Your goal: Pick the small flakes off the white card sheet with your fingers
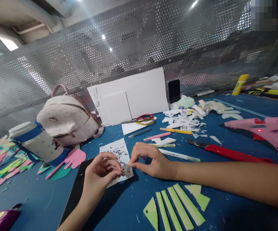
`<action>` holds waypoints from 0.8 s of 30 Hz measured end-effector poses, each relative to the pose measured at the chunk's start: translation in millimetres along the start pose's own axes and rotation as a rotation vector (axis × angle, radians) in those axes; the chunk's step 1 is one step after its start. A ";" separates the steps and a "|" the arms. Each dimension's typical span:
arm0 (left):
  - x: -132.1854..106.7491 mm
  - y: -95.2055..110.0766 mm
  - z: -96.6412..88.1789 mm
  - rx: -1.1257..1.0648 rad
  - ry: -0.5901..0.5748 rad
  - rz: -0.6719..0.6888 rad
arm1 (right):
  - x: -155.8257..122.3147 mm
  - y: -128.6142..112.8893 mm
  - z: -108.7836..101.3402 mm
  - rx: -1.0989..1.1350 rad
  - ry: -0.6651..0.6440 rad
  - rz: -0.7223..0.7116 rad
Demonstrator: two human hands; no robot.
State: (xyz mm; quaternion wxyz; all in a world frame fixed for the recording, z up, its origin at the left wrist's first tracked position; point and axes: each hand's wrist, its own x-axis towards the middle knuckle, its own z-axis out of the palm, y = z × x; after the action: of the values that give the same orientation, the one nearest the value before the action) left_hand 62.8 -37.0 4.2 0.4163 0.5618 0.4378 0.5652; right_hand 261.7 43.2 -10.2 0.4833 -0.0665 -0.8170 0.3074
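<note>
Item: grey scrap (pixel 127 170), held just above the speckled sheet (pixel 116 150) on the desk (pixel 119 208). Our left hand (pixel 100 173) and right hand (pixel 151 161) both pinch it, fingers (pixel 135 163) closed on its edges. We advise light, even pressure.

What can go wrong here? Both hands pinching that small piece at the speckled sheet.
The small piece is pinched only between fingertips of the left hand and right hand; it may slip or tear.
The red knife lies blade-out near the right forearm; a sweep might catch it.
The glue gun shows a red light, so it is probably hot.
</note>
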 end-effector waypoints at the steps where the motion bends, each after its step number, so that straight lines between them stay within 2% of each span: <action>1: 0.0 0.3 0.2 -0.003 0.001 -0.002 | 0.1 -0.2 0.0 -0.001 0.001 -0.002; 14: 0.7 4.4 3.8 -0.021 0.032 -0.014 | 0.1 -0.1 0.3 -0.028 -0.014 -0.001; 24: 0.9 2.5 2.0 -0.021 0.008 -0.010 | 0.4 -0.3 -0.5 -0.039 -0.013 -0.007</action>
State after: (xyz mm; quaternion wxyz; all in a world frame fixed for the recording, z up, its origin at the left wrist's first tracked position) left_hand 64.8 -36.8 6.9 0.4231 0.5529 0.4363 0.5699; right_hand 262.0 43.4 -9.5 0.4778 -0.0709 -0.8261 0.2902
